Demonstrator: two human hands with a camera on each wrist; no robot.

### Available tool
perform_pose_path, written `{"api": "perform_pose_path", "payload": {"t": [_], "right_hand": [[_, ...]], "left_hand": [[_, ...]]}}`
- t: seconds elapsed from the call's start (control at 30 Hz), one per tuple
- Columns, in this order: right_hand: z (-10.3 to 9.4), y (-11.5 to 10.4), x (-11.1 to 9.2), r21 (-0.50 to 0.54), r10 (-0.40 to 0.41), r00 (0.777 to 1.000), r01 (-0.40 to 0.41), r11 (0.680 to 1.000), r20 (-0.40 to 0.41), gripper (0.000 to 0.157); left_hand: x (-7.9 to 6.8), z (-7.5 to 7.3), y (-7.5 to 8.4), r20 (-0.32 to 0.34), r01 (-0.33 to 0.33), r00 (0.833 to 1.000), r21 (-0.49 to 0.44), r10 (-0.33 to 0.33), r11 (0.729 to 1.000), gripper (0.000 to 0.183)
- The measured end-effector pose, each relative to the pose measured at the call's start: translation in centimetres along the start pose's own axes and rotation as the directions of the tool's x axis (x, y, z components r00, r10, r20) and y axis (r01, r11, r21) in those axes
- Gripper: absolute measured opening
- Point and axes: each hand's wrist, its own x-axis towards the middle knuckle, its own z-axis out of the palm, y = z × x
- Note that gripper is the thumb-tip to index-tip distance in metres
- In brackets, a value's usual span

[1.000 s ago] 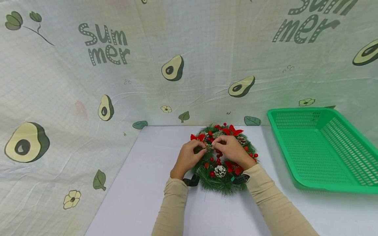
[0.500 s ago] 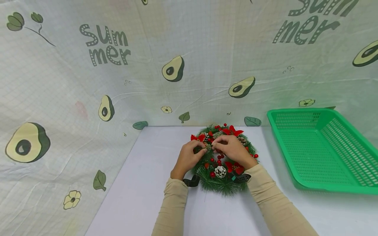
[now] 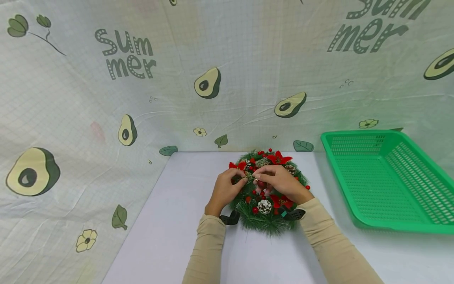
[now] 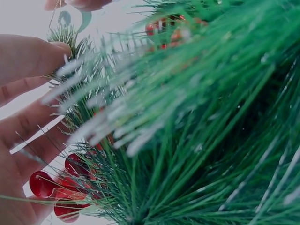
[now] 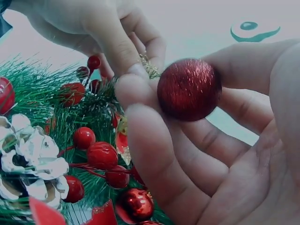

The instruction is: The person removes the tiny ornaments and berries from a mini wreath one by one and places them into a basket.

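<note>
A Christmas wreath [image 3: 269, 227] of green pine needles, with red flowers, berries and pine cones, lies on the white table [image 3: 170, 221]. On its left side my left hand [image 3: 227, 188] pinches a frosted pine sprig [image 4: 63, 37] between thumb and fingertips. Just right of it, my right hand [image 3: 281, 183] holds a dark red Christmas bauble [image 5: 190, 89] among its curled fingers. A thin gold string [image 4: 52, 19] rises above the sprig in the left wrist view; its upper end is hard to make out. In the head view, the right hand partly covers the bauble.
A green plastic basket [image 3: 358, 215] stands at the right of the table. Behind the table hangs a pale cloth [image 3: 241, 106] printed with avocados. A white-tipped pine cone [image 5: 33, 161] and red berries [image 5: 102, 155] sit close beside the right hand.
My right hand has shifted slightly, and its fingers have spread beneath. The red bauble now shows under it in the head view. The left hand stays where it was.
</note>
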Motion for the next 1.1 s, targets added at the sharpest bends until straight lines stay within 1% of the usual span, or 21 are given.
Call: {"api": "perform_pose_path", "payload": {"t": [0.13,0.3,0.43,0.57,0.7,0.93,1.0,1.1], "right_hand": [[-0.16,0.07,-0.14,0.091,0.006,0.999,-0.009,0.996,0.032,0.041],[-0.36,0.09,-0.42,0.141,-0.017,0.997,0.007,0.990,0.073,0.046],[-0.65,0.26,-0.63,0.124,-0.041,0.994,0.029,0.992,0.097,0.048],[-0.83,0.43,-0.72,0.118,-0.069,0.993,0.058,0.991,0.098,0.050],[-0.87,0.44,-0.71,0.103,-0.077,0.994,0.069,0.992,0.079,0.051],[-0.83,0.31,-0.71,0.037,-0.105,0.994,0.103,0.994,0.038,0.052],[-0.80,0.29,-0.67,0.031,-0.120,0.992,0.119,0.992,0.033,0.051],[-0.78,0.24,-0.63,0.034,-0.123,0.992,0.123,0.992,0.004,0.049]], "left_hand": [[-0.01,0.04,-0.15,0.004,-0.005,1.000,-0.003,0.005,1.000,0.007],[-0.05,0.06,-0.23,0.004,0.001,1.000,-0.002,-0.001,1.000,0.005],[-0.09,0.15,-0.32,-0.004,0.004,1.000,-0.004,-0.004,1.000,0.006],[-0.09,0.23,-0.38,-0.005,0.000,1.000,-0.002,0.000,1.000,0.008],[-0.09,0.26,-0.40,-0.004,-0.004,1.000,-0.006,0.004,1.000,0.008],[-0.07,0.24,-0.26,-0.001,0.001,1.000,-0.010,-0.001,1.000,0.008],[-0.06,0.23,-0.27,0.000,0.001,1.000,-0.009,-0.001,1.000,0.008],[-0.05,0.18,-0.30,0.000,0.002,1.000,-0.007,-0.002,1.000,0.008]]}}
